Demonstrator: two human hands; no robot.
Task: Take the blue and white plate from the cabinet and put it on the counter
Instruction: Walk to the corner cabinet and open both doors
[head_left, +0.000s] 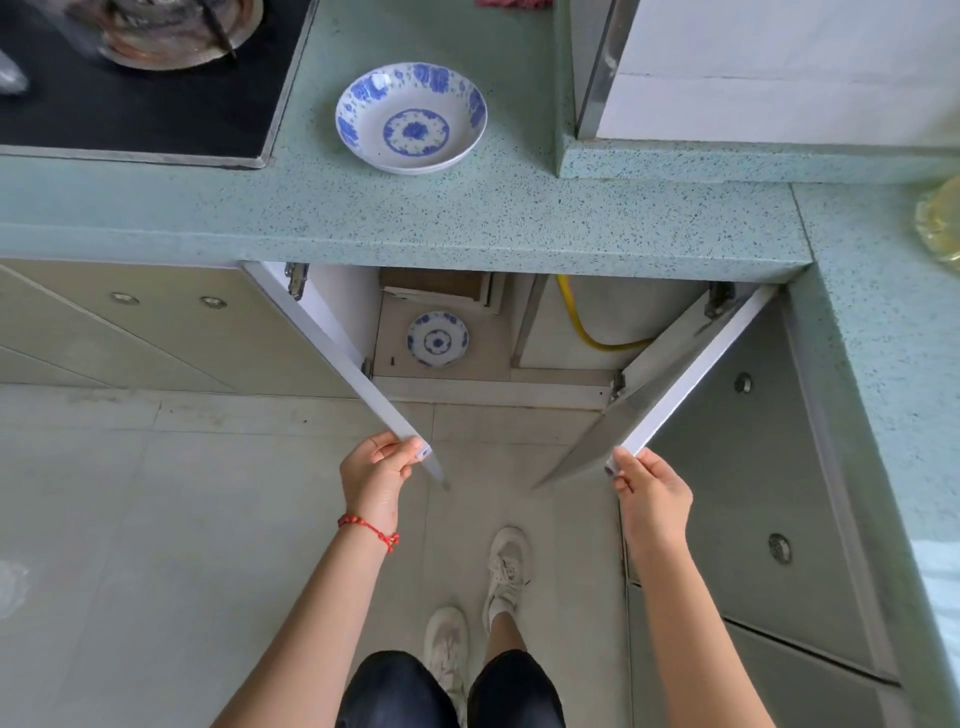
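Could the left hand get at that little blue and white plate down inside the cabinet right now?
Probably yes. Both doors stand open, and the plate in the cabinet lies bare near the front edge. But the left hand grips the left door and must let go and reach down.

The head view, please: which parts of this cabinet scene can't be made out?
- Cabinet upper interior: hidden under the counter.
- Yellow hose: both ends hidden, by counter and right door.
- Yellow item: cut by the frame's right edge, unidentifiable.
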